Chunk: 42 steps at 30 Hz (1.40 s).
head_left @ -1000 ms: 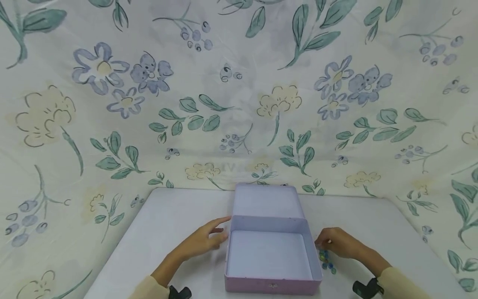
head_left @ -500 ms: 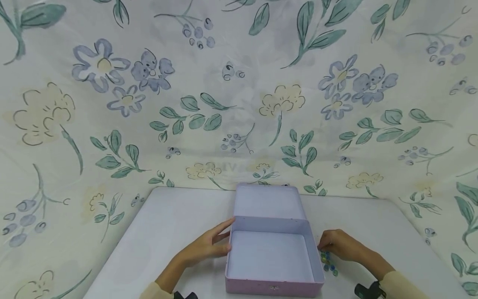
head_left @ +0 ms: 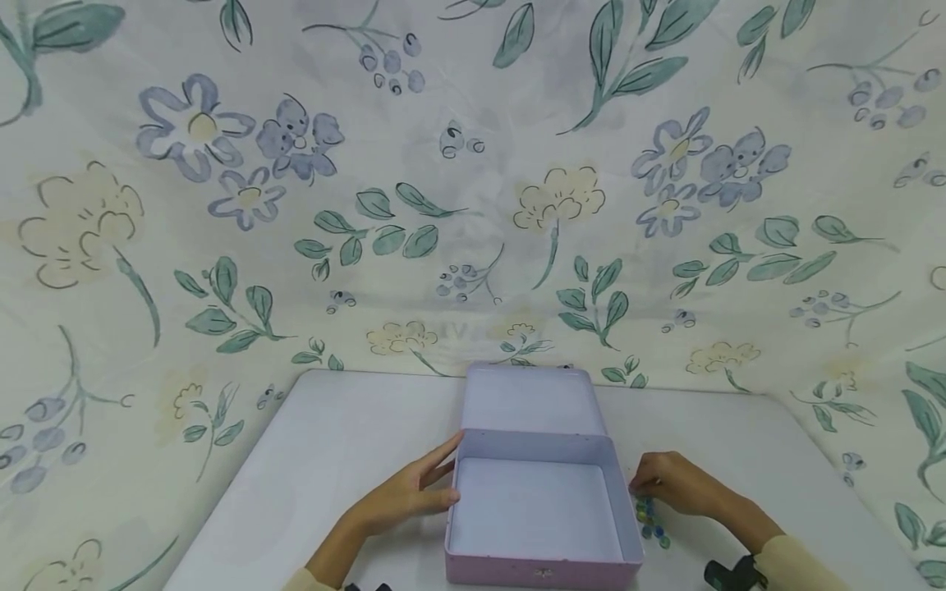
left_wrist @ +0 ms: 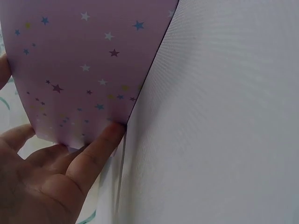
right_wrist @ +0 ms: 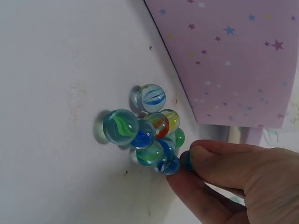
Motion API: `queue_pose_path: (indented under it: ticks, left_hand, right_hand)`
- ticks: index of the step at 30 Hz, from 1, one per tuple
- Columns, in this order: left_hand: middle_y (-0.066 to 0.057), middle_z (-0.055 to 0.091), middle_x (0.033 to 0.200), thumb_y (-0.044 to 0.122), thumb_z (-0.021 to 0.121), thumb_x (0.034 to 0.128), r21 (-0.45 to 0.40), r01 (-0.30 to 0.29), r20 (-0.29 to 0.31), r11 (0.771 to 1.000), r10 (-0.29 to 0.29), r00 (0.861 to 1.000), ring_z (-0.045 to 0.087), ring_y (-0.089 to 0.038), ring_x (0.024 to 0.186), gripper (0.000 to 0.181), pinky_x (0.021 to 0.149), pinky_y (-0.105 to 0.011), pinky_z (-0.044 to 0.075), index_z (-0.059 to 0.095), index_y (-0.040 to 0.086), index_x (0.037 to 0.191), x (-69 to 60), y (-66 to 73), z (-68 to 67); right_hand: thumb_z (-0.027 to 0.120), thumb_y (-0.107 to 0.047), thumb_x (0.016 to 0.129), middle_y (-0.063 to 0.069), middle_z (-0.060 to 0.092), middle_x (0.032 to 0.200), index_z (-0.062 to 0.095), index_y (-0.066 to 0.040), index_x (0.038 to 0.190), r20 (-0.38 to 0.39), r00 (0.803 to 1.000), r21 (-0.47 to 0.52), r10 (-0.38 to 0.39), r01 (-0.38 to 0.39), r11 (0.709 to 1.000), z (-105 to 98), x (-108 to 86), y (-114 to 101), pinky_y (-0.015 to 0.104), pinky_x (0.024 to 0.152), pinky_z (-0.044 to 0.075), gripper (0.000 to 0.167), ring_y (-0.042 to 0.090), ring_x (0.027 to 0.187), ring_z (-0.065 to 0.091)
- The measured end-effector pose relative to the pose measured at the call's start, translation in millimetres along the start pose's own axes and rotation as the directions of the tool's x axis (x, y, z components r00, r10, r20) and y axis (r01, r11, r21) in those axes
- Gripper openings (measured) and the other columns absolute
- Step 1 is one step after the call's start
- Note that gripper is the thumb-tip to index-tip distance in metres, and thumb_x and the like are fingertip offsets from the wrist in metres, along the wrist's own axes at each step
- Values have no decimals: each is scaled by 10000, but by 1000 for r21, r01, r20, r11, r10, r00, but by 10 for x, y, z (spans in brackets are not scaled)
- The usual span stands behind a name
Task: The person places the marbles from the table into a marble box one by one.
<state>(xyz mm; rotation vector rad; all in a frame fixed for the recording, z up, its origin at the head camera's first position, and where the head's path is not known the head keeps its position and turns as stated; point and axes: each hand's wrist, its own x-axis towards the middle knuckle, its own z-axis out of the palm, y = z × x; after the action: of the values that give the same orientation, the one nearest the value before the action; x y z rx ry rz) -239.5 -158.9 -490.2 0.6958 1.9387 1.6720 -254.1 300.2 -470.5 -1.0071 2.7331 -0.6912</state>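
A pinkish-purple box [head_left: 543,568] with its lid [head_left: 529,398] laid back stands on the table, its inside bare. My left hand [head_left: 402,496] touches the box's left side with fingers extended; in the left wrist view the fingertips of that hand [left_wrist: 60,179] rest on the star-printed wall [left_wrist: 84,70]. At the right side, my right hand [head_left: 681,483] is beside several glass marbles [head_left: 649,519]. The right wrist view shows the hand [right_wrist: 238,177] pinching a dark blue-green marble [right_wrist: 186,160] between thumb and finger, close against the group of marbles [right_wrist: 120,127].
The white table [head_left: 325,435] extends to both sides of the box. Behind it hangs a floral cloth [head_left: 473,205]. Black wrist-worn cameras are partly visible near both sleeves, the right one [head_left: 732,574] more fully.
My left hand has moved right, and its thumb and fingers now touch the box's side. My right hand has barely shifted beside the marbles. The whole view has shifted slightly.
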Motion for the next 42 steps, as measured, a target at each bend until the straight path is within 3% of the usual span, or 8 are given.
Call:
queue_pose_path:
  ticks: [18,26,35,42]
  left_hand:
    - [-40,-16,1701,298,656,972,-32,9,27,999,-8,1000,67,-467,1532,849,1097,-548,446,99,355,1610,5,-35,7]
    - [-24,-10,1702,314,644,980,3,10,26,1000,-10,1000,85,-459,1534,831,1099,-557,441,97,393,1601,6,-45,-7]
    - [-31,-17,1701,369,649,969,32,5,27,999,-6,1000,98,-477,1526,863,1098,-564,439,71,361,1610,8,-47,-18]
    - [-33,-25,1699,371,670,956,37,-5,22,999,4,1000,98,-476,1526,900,1102,-565,435,64,318,1619,9,-30,-14]
  right_hand:
    - [732,-13,864,-36,715,892,787,-59,939,-95,994,14,-49,50,999,-269,57,-42,190,679,574,104,4,822,650]
    - [745,-14,857,-2,728,924,782,-116,953,-188,974,25,-129,136,990,-532,119,-235,186,722,594,145,37,831,678]
    - [730,-38,886,18,736,995,778,-58,1030,-147,980,111,-136,153,982,-585,370,-494,225,790,603,153,109,900,710]
    - [723,-59,896,1,730,985,787,-141,1033,-102,983,141,-153,166,976,-488,652,-673,219,811,595,172,109,923,691]
